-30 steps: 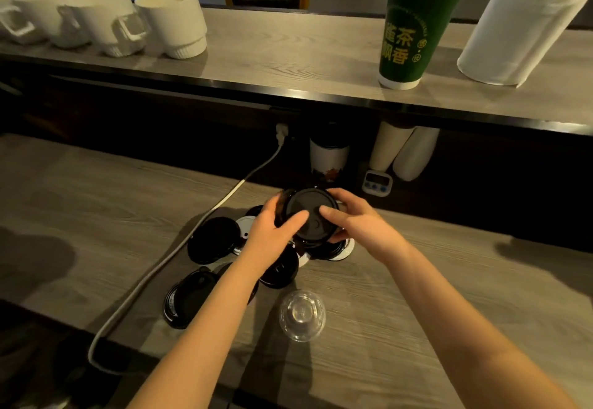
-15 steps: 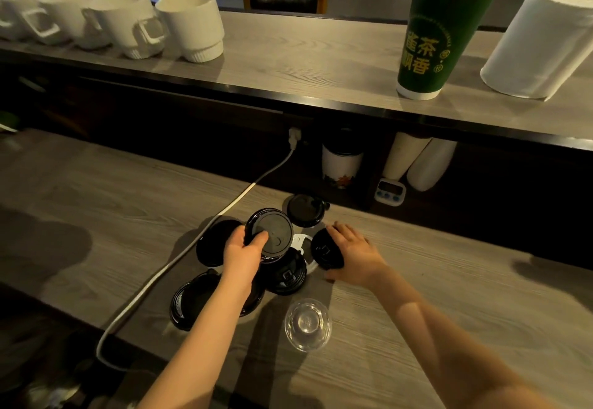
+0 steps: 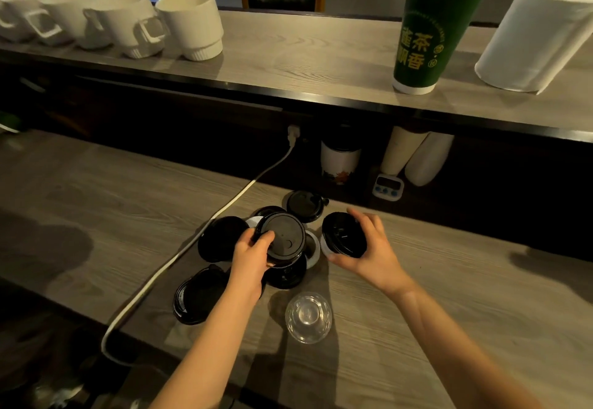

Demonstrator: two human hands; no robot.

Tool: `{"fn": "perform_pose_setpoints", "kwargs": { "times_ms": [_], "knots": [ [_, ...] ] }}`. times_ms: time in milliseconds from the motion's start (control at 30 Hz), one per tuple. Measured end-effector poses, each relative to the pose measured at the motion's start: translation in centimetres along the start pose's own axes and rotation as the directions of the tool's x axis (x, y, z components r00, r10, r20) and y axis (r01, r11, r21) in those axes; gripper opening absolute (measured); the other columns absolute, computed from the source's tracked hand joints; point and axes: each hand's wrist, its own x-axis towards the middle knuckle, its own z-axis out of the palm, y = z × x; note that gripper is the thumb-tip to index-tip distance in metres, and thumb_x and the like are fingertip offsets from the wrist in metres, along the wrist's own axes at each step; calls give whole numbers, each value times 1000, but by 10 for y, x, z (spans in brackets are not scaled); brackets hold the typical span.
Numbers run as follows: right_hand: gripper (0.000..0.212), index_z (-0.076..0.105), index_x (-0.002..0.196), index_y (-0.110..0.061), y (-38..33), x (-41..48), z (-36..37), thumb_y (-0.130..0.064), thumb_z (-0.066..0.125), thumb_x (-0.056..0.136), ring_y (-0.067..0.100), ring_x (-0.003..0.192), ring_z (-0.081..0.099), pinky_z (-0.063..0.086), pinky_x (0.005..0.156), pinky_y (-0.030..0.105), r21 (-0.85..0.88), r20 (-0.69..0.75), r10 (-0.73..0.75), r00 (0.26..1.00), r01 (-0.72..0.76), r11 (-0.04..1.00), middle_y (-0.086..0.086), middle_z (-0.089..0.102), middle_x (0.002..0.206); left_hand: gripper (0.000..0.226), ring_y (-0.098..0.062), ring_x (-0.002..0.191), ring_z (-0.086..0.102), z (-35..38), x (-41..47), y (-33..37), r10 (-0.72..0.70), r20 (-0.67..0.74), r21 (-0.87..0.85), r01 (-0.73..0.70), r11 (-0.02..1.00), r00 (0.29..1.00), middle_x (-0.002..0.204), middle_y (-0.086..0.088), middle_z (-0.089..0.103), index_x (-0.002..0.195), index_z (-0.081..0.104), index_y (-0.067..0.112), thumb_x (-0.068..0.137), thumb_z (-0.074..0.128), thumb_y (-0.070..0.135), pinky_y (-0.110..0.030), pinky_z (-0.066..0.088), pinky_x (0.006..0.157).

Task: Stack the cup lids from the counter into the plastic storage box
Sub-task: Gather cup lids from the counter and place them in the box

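Several black cup lids lie in a cluster on the wooden counter [image 3: 96, 203]. My left hand [image 3: 253, 258] grips a stack of black lids [image 3: 284, 237] just above that cluster. My right hand [image 3: 369, 248] holds one black lid [image 3: 343, 234], tilted, to the right of the stack. More loose lids lie at the far side [image 3: 303, 205], the left [image 3: 221, 237] and the near left [image 3: 199, 294]. White lids [image 3: 313, 245] peek out between them. No plastic storage box is in view.
An upturned clear cup [image 3: 308, 317] stands near the front edge. A white cable [image 3: 179, 254] runs from a wall plug past the lids. On the raised shelf stand white mugs [image 3: 189, 23], a green paper cup [image 3: 433, 30] and a paper towel roll [image 3: 539, 36]. A small timer [image 3: 388, 187] sits below.
A second ago both hands held the lid stack. My right hand let go, reached to the right and picked up a single black lid. My left hand keeps the stack, shifted slightly left.
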Motion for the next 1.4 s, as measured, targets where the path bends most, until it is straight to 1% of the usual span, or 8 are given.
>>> {"fn": "perform_pose_setpoints", "kwargs": {
  "times_ms": [200,300,500,700,900,1133,1267,1400],
  "knots": [
    [97,40,138,-19,6,-67,-47,-50,84,57,2,120,40,33,101,12,-26,-168,-18,986,14,1000,-9,38,129,39,-19,99,61,28,-29,-11,22,154,99,-38,994,988,117,-9,60,131,47,13,92,54,11,-32,50,78],
    [84,43,135,-20,15,-104,-79,-44,80,64,6,121,41,35,101,17,-40,-320,20,947,-34,999,-8,40,129,21,-19,97,61,61,-50,-21,35,277,137,-76,988,960,111,-9,63,111,56,16,93,52,7,-31,49,76],
    [66,44,134,-24,35,-181,-149,-25,75,76,-8,113,42,29,88,-4,-47,-542,112,833,-162,986,-11,40,129,15,-13,89,60,143,-103,-44,-13,473,218,-103,971,881,96,1,63,95,55,24,92,53,9,-29,47,73],
    [68,43,133,-28,52,-258,-222,-45,70,73,-16,116,36,32,88,-2,-22,-675,144,723,-215,976,-14,35,128,17,-23,100,59,230,-170,-73,-35,592,276,-161,948,805,102,-5,61,108,54,14,92,52,8,-43,48,87],
    [77,46,131,-21,70,-321,-304,-59,60,65,-20,110,36,26,87,-6,-82,-806,89,586,-259,962,-8,39,123,12,-15,87,60,307,-244,-101,-63,730,337,-279,899,680,95,0,63,96,58,21,94,50,13,-23,46,61],
    [69,51,122,-17,111,-385,-381,-53,61,64,8,112,40,29,96,24,-112,-903,74,423,-396,911,-6,48,120,17,-11,82,60,394,-307,-128,-16,812,362,-482,798,583,84,4,65,80,62,23,93,53,16,-25,46,70],
    [59,49,121,-15,139,-416,-424,-17,76,69,22,121,40,31,96,28,-37,-877,232,421,-540,841,2,44,129,20,-6,78,57,434,-331,-142,26,823,353,-546,760,568,81,7,63,76,61,27,92,54,17,-20,43,68],
    [55,46,114,-28,156,-441,-454,-28,76,68,17,119,41,38,92,32,-86,-696,392,602,-611,787,-10,38,124,13,2,75,51,458,-347,-156,35,812,369,-558,743,583,80,16,56,82,56,26,93,53,20,-11,36,61]
  ]
}}
